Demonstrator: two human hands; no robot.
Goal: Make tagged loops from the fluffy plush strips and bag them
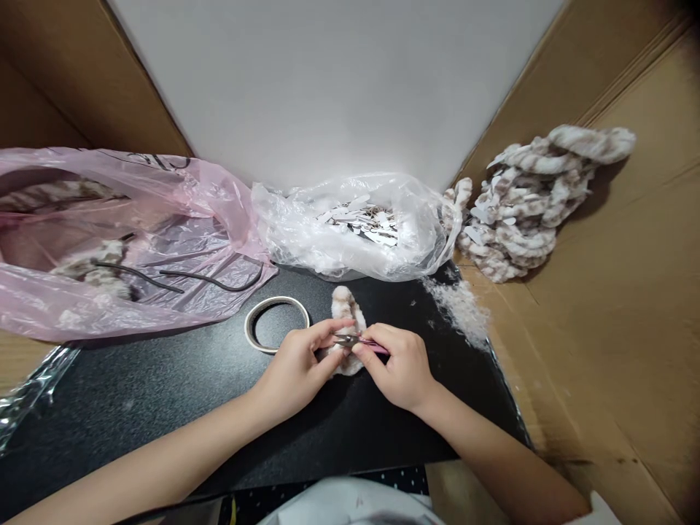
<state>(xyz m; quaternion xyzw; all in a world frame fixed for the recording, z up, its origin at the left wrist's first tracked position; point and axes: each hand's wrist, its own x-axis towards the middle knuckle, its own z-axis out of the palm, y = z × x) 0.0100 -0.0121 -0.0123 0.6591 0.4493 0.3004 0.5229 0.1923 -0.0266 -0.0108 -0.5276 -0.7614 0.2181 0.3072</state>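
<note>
A wide black speckled work surface [164, 394] fills the lower middle of the view, walled by brown cardboard panels [628, 306] and a white back board [328, 80]. At ten o'clock lies a large pink plastic bag [180, 219] holding fuzzy pieces and thin dark wires; at twelve o'clock a clear plastic bag [306, 233] holds small white cut-out tags. At two o'clock, well apart from the hands, a heap of fuzzy cream-and-brown twisted bands [525, 211] rests on the cardboard, and a drift of loose white fluff [464, 310] lies at the black surface's right edge. Just left of centre sits a flat ring of pale tape [276, 324]. At the centre, the left hand [298, 368] pinches one small fuzzy cream-and-brown piece [346, 306] against the surface, its thumb and forefinger closed on the piece's lower end. The right hand [402, 368] grips small pink-handled snips [361, 340], the tips pointing left at the fuzzy piece beside the left fingertips. Whether the blades are open or closed is too small to tell. For a clean trim, the left fingers would best hold the pile taut and stay just behind the blade line, with the snips taking short bites close to the base so only the stray fibres come away.
</note>
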